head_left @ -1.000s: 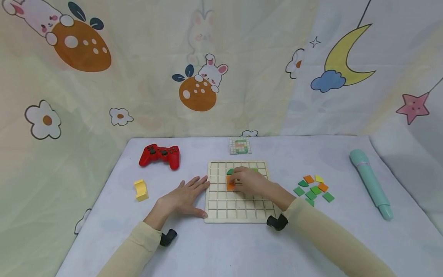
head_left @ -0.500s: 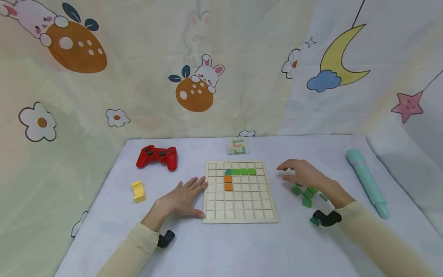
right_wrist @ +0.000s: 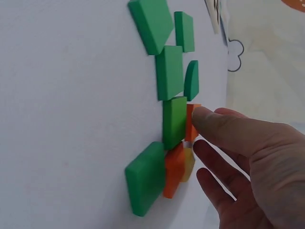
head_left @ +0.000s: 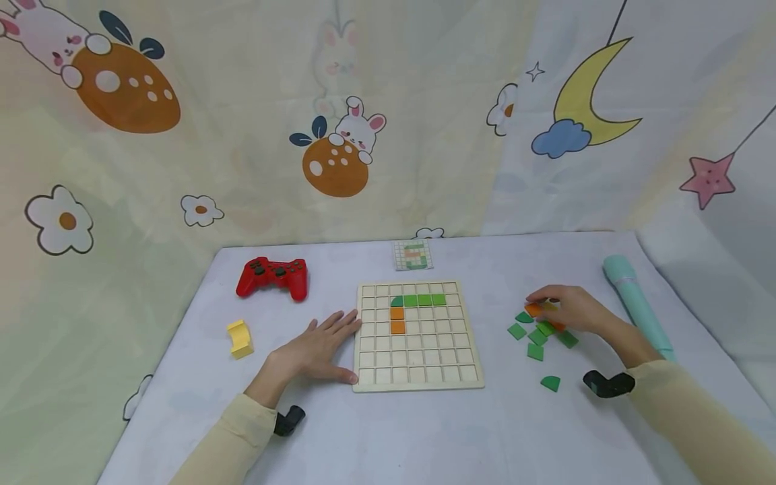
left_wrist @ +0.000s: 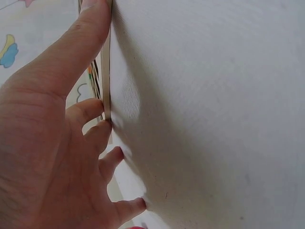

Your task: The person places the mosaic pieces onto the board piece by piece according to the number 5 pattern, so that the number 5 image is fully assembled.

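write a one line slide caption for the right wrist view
Right hand reaching into a cluster of loose green tiles on the white table, thumb tip touching an orange tile.

The board (head_left: 418, 337) lies before me on the surface (head_left: 424, 431), my left hand (head_left: 315, 350) flat against its left edge, my right hand (head_left: 572, 313) on loose tiles (head_left: 536, 337) right of it; the card (head_left: 414, 256) lies behind the board.

Open cloth btwn board (head_left: 418, 385) & tile pile (head_left: 536, 333), mic (head_left: 633, 296) blocks right

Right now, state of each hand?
Left hand: open, flat on the table, fingers against the wooden board.
Right hand: open, fingertips touching an orange tile.
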A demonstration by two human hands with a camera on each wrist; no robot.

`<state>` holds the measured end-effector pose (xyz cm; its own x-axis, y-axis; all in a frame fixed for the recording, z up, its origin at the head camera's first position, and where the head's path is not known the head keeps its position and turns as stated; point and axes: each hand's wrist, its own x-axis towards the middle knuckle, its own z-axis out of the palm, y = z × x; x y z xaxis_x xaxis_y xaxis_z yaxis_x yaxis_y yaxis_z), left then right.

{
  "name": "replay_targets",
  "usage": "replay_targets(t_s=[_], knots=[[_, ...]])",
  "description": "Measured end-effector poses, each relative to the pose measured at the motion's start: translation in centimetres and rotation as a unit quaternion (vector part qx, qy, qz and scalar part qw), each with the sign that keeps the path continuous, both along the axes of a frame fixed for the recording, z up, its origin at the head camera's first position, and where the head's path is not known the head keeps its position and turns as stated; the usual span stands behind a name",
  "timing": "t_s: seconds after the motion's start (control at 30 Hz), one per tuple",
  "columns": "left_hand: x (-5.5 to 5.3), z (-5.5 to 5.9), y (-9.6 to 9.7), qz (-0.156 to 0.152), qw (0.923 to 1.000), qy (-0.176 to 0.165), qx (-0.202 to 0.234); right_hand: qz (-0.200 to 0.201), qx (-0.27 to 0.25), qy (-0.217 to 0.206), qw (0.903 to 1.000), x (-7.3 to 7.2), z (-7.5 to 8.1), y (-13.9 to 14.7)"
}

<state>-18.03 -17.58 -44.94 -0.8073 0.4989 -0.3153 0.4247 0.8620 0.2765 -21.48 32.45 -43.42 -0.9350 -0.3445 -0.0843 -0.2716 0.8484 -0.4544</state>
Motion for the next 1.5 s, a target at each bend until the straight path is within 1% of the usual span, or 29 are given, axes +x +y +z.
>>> replay_targets(t_s=[0.13, 0.27, 0.47, 0.6, 0.7, 0.9, 1.07, 1.2, 1.33, 1.43, 1.5], knots=[[0.0, 0.1, 0.0, -0.002, 1.0, 0.001, -0.002, -0.01, 0.003, 0.003, 0.9999, -0.2, -0.8, 0.3], [-0.1, 0.2, 0.1, -0.006, 1.0, 0.002, -0.004, -0.021, 0.0, 0.002, 0.9998, -0.3, -1.1, 0.3], [-0.2, 0.4, 0.2, -0.004, 1.0, 0.003, -0.005, -0.027, -0.005, 0.004, 0.9996, -0.4, -1.1, 0.1], [-0.3, 0.4, 0.2, -0.004, 1.0, 0.002, -0.007, -0.035, -0.004, -0.005, 0.9994, -0.3, -1.0, -0.3], [-0.3, 0.4, 0.2, -0.002, 1.0, 0.001, -0.009, -0.025, -0.009, 0.002, 0.9997, -0.3, -0.5, -1.2], [-0.2, 0.4, 0.1, 0.001, 1.0, 0.0, -0.01, 0.022, -0.028, 0.033, 0.9988, -0.7, 0.4, -4.7], [-0.1, 0.2, 0.0, 0.002, 1.0, -0.005, -0.002, 0.064, -0.027, 0.03, 0.9971, -1.2, 0.3, -8.6], [-0.1, 0.1, -0.1, 0.0, 1.0, -0.001, -0.002, 0.095, -0.026, 0.021, 0.9949, -1.4, 0.4, -11.9], [-0.1, 0.0, -0.1, -0.002, 1.0, 0.003, -0.005, 0.11, -0.031, 0.009, 0.9934, -1.3, 0.6, -14.9], [-0.1, 0.0, -0.1, -0.004, 1.0, 0.003, -0.003, 0.119, -0.027, 0.013, 0.9924, -1.0, 0.5, -16.8], [-0.1, 0.0, -0.2, -0.005, 1.0, 0.004, -0.002, 0.134, -0.023, 0.028, 0.9903, -0.9, 0.5, -17.9]])
